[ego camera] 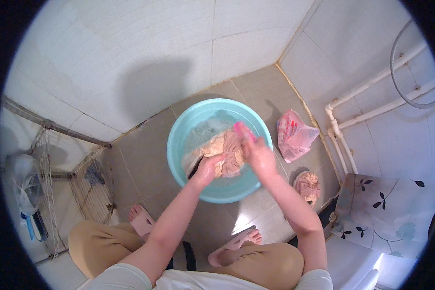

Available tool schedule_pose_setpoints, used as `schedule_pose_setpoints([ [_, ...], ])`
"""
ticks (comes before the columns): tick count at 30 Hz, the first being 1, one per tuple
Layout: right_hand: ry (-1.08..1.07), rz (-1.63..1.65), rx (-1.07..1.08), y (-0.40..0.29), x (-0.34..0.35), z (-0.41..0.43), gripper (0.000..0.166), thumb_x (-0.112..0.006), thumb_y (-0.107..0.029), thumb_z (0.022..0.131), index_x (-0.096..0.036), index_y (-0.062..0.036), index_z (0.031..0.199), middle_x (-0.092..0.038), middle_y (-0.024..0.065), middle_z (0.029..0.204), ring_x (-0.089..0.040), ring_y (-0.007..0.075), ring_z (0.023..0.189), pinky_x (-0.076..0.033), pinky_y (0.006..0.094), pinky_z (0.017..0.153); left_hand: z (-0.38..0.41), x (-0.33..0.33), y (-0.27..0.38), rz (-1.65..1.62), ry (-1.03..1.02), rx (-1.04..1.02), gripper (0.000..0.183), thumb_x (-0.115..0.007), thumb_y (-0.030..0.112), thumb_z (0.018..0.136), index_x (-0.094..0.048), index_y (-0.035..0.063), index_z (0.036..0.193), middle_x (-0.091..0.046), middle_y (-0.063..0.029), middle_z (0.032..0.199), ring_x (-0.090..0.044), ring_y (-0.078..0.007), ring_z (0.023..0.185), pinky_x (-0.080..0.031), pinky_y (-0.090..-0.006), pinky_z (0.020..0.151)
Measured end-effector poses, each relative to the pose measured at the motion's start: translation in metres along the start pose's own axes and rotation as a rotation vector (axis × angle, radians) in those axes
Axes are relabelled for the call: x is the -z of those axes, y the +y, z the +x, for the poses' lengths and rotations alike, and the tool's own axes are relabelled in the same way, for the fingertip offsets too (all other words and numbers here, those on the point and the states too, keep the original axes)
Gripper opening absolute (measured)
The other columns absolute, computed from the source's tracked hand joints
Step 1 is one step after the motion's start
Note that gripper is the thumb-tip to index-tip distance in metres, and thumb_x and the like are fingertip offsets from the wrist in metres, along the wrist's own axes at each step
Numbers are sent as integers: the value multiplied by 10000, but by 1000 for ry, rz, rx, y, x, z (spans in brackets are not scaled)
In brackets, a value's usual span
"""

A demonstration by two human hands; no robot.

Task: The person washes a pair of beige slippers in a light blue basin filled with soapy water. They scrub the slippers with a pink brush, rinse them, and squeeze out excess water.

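Observation:
A light-blue plastic basin [174, 152] of sudsy water stands on the floor in front of me. Over the water I hold a fabric slipper [233, 154] with peach fluffy cloth, a dusty-pink bow and a pale sole edge. My left hand [208, 168] grips it from the near side, thumb on top. A bright pink brush [243, 129] is in my right hand [257, 154], which is blurred, at the slipper's far right part. The brush's underside is hidden. The matching slipper [307, 186] lies on the floor right of the basin, partly behind my right forearm.
A pink plastic bag [295, 136] with printing stands right of the basin. White pipes [337, 127] and a shower hose [397, 78] run along the right wall. A wire rack [94, 185] and a blue-handled brush [34, 224] are at left. A floral-patterned cover [384, 210] is at lower right.

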State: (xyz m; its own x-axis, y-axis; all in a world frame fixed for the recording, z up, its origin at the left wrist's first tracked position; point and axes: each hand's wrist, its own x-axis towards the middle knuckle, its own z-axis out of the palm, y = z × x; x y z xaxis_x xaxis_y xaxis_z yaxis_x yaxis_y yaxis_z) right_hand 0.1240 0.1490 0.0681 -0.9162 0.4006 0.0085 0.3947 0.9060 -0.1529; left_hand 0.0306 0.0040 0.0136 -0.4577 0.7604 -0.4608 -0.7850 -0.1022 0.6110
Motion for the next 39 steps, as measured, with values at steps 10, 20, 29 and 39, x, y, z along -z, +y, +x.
schedule_pose_setpoints([
  [10,-25,75,181,-22,9,-10,583,-416,-182,878,-166,-324,1385,-546,206,870,-583,307,487,-467,403,386,-7,-7,11,-113,-27,-23,370,-516,130,840,-493,-30,1173,-553,-91,1124,-542,-183,1017,-430,-309,879],
  [20,-73,1,22,-16,23,27,615,-445,-217,857,-149,-337,1382,-530,238,863,-601,349,568,-483,444,455,-15,-10,8,281,34,-71,423,-547,198,838,-494,-27,1192,-539,-74,1170,-495,-160,1068,-366,-290,933],
  [29,-33,-30,-77,-1,26,43,574,-453,-217,876,-191,-343,1372,-563,225,786,-620,351,633,-495,435,480,-17,-16,21,299,36,-66,411,-539,184,837,-494,-35,1182,-540,-82,1163,-504,-167,1060,-369,-293,930],
  [39,227,687,-52,5,38,57,534,-736,-328,679,-541,-5,1056,-546,193,1005,-556,321,918,-444,382,793,-8,-26,27,-383,-108,-87,507,-425,270,873,-338,-9,1287,-442,-130,1269,-451,-245,1156,-333,-375,1000],
])
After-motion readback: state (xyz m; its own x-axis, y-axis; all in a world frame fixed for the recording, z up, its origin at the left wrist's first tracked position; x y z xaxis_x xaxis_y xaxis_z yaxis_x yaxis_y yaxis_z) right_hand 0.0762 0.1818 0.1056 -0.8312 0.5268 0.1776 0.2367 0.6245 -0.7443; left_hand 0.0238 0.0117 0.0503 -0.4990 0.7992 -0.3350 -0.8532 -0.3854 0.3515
